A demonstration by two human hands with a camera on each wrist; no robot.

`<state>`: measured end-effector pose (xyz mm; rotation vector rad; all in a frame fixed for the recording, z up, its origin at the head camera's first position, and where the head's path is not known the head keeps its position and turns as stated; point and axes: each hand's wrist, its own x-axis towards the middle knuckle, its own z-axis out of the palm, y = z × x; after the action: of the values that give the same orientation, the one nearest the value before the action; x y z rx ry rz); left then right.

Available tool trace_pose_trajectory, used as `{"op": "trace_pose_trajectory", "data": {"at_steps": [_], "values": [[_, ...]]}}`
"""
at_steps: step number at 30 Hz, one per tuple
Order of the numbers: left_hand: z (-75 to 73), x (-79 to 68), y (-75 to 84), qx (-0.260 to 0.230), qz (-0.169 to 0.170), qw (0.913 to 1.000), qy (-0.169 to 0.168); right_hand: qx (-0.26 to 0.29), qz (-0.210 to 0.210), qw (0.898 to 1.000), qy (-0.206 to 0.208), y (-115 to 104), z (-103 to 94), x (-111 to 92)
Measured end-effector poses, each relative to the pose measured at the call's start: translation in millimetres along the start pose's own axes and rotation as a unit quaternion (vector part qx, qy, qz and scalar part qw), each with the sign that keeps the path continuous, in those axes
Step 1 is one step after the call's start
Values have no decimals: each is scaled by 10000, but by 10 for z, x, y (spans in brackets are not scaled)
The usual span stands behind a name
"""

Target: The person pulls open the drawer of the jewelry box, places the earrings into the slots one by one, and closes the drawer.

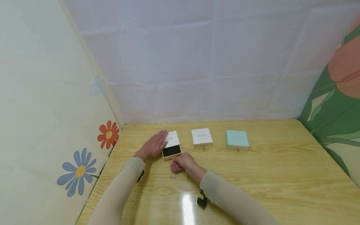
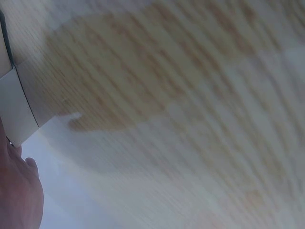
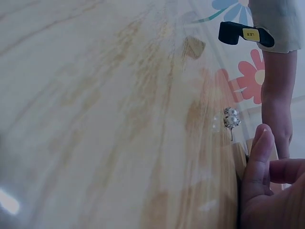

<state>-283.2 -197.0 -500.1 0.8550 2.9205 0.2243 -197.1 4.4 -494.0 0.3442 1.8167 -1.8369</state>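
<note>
A white drawer box (image 1: pixel 172 137) stands at the left, its drawer (image 1: pixel 172 151) pulled out toward me and showing a black inside. My left hand (image 1: pixel 153 145) rests on the box's left side and top, its fingers fairly straight. At the drawer's front edge, my right hand (image 1: pixel 184 162) has its fingers curled in, thumb and finger pinching at the front; the exact spot gripped is hidden. Just in front of that hand, two small pearl earrings (image 1: pixel 172 177) lie on the table. The right wrist view shows the pearl earrings (image 3: pixel 231 118) close up, with silvery settings and a thin post.
A second white box (image 1: pixel 202 137) sits closed to the right of the first. Farther right is a closed mint-green box (image 1: pixel 237 139). The wooden table (image 1: pixel 270 178) meets a pale cloth backdrop behind and a flower-printed cloth at the left.
</note>
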Motion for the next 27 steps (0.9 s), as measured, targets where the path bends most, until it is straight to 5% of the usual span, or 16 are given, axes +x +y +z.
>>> {"op": "trace_pose_trajectory", "data": {"at_steps": [27], "values": [[-1,-6,16,149,-43,9999,-12,48,-69,9999,-91,49,-11,-85]]}}
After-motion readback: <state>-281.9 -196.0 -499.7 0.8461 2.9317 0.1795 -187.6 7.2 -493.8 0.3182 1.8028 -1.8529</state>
